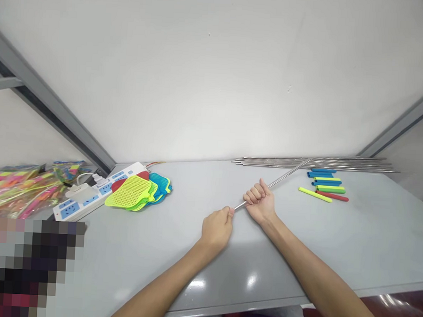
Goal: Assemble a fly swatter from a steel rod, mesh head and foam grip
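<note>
A thin metal rod (287, 173) slants from my two hands up to the right, its far end over the pile of rods. My left hand (217, 229) is closed round its lower end, hiding that tip. Just to the right, my right hand (260, 202) wraps the same rod, palm turned up, fingers curled. To the right of my hands lie several coloured handle tubes, among them a yellow tube (315, 194), a red tube (333, 196) and blue tubes (320, 175). Perforated flyswatter heads, a yellow-green one (130, 192) and blue ones (162, 182) among them, lie stacked on the left.
Along the wall lies a row of metal rods (356, 164). A white power strip (88, 204) with plugs stands at the left, beside plastic-wrapped colourful goods (29, 187). The grey table (178, 251) ends at a front edge near my forearms. Grey frame posts stand on both sides.
</note>
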Action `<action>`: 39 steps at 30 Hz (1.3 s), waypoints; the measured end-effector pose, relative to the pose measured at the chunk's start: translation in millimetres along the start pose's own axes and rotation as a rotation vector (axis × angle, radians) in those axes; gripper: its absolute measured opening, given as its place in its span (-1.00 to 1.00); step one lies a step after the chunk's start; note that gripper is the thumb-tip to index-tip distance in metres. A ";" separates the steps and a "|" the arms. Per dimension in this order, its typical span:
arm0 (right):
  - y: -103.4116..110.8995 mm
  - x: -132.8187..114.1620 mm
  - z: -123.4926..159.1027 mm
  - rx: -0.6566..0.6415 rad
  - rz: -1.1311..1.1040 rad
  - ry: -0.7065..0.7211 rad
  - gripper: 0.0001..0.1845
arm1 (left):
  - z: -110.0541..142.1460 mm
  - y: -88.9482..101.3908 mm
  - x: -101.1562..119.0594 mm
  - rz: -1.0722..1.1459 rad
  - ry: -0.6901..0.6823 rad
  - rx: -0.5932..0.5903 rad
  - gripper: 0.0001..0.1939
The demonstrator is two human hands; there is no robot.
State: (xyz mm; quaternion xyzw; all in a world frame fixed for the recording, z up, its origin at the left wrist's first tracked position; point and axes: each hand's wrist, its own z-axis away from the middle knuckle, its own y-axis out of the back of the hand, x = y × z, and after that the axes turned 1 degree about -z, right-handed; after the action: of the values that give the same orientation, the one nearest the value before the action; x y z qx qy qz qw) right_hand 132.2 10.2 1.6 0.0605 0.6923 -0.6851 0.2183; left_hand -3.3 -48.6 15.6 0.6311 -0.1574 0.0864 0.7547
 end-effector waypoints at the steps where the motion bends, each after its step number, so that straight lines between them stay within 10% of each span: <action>1: -0.4 0.4 0.3 -0.005 -0.003 -0.003 -0.51 | -0.1 -0.2 -0.1 0.002 -0.001 0.003 -0.52; 39: -2.7 -7.5 0.7 -0.131 -0.052 -0.099 -0.51 | -5.7 3.8 -1.3 0.340 -0.024 -0.045 -0.51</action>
State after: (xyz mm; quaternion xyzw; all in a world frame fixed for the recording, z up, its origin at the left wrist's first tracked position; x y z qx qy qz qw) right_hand 138.1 11.0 7.0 -0.0058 0.7254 -0.6460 0.2376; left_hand -5.1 -42.2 17.8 0.5793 -0.2730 0.2018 0.7411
